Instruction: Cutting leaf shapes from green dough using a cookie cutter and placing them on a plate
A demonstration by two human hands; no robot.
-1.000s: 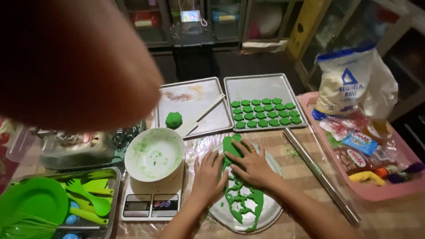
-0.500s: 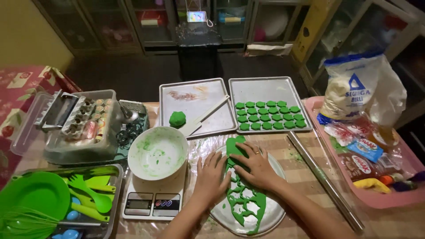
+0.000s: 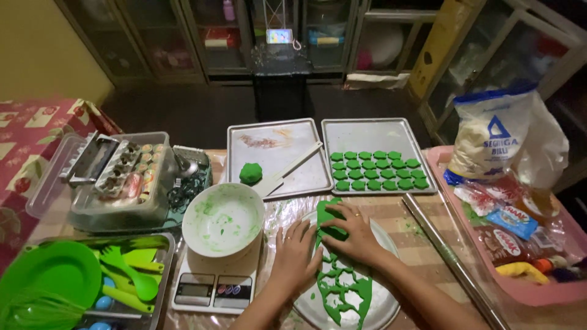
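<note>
So I'm at the gather-up-the-scraps part of cookie cutting, as far as I can judge. Both hands are down on the green dough sheet [image 3: 342,287], which lies on a round metal tray [image 3: 379,305] right under them. The right hand [image 3: 354,235] is curled over the far end of the sheet, fingers pinching up a fold of dough, so I'd call that gripping. The left hand [image 3: 296,256] lies flat and open just beside it, palm down, pressing the edge of the sheet. The dough nearer to me is full of cut-out holes, basically a lattice. Beyond the hands sits a baking tray [image 3: 422,131] with rows of small green cookies [image 3: 378,170] already laid out, and to the left of that a second tray [image 3: 244,137] with a green dough ball [image 3: 251,173] and a pale spatula [image 3: 287,170]. Left of the left hand there's a white bowl [image 3: 223,220] smeared green, sitting on a kitchen scale [image 3: 211,287]. A long metal rolling rod [image 3: 452,263] lies on the tabletop to the right of the right hand. My guess: the next move wants a gentle peel, lifting that lattice without tearing it, then balling it up for re-rolling. Thin strips look fragile, so go slow.
</note>
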